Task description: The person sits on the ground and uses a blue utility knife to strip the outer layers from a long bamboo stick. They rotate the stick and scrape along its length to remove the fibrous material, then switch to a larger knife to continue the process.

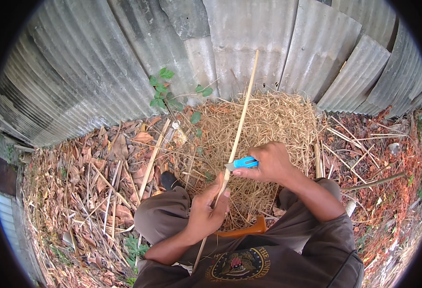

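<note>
A long, pale bamboo strip (244,108) slants up and away from my lap toward the metal wall. My left hand (205,212) is closed around its lower part, with the tail end running down past my wrist to my shirt. In my right hand (271,164) is a blue utility knife (246,162), fingers wrapped round the handle. Its short blade touches or nearly touches the strip just above my left fingers. An orange-brown curved handle (244,230) lies across my lap below the hands; the rest of that tool is hidden.
Corrugated metal sheets (249,29) stand as a wall ahead. A heap of straw-like shavings (280,117) lies before me. Dry leaves (119,146) and loose sticks (153,158) cover the ground at left, more sticks (360,144) at right. A small green plant (160,91) grows by the wall.
</note>
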